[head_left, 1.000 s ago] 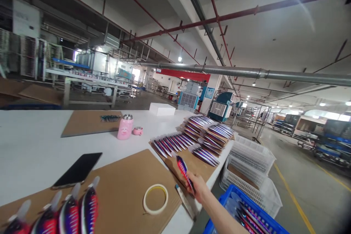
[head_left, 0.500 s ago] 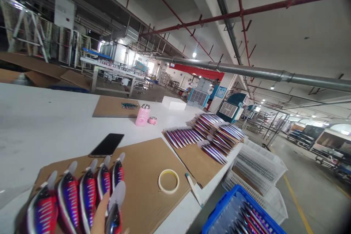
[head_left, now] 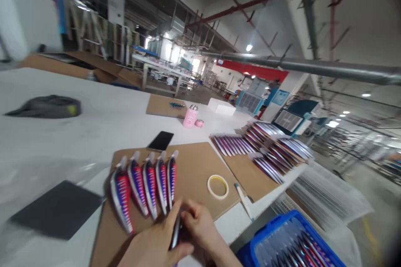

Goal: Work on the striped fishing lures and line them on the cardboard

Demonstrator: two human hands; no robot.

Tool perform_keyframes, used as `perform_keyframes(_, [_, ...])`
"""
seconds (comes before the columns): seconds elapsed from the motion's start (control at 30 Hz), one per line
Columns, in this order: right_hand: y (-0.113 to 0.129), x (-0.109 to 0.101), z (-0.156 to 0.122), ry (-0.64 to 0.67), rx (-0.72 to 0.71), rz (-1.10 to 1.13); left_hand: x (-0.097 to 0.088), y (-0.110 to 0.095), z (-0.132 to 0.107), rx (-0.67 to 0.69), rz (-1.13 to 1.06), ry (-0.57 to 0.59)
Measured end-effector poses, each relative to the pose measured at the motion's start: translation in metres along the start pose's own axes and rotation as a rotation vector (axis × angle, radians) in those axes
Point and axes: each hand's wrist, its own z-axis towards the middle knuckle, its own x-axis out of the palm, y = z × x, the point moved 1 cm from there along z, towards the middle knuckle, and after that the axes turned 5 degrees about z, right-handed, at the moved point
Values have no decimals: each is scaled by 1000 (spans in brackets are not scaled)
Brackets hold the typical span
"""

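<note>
A white desk (head_left: pixel 103 133), well spread around a pink bottle (head_left: pixel 190 117).
I see a pink cap (head_left: pixel 199 123) just right of the bottle, a white box (head_left: pixel 222 107) beyond it rightward, and a cardboard sheet (head_left: pixel 158 106) behind it, leftward; on its near side, a black phone (head_left: pixel 161 141), a broad cardboard mat (head_left: pixel 194 167) and, rightward, a cardboard panel (head_left: pixel 250 179); well left of it, a dark grey bundle (head_left: pixel 52 107).
</note>
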Motion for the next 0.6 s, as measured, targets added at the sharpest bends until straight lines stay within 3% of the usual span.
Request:
perform_keyframes(0.1, [-7,-5,1,26,39,28,-16,2,2,-33,40,-37])
perform_keyframes(0.23, [-8,-9,8,136,82,172,-18,18,13,-37,-196,-187])
perform_keyframes(0.37, [4,-9,10,234,44,234,-8,25,20,18,-321,-107])
perform_keyframes(0.6, [7,-10,9,200,11,129,-4,30,20,152,-268,-77])
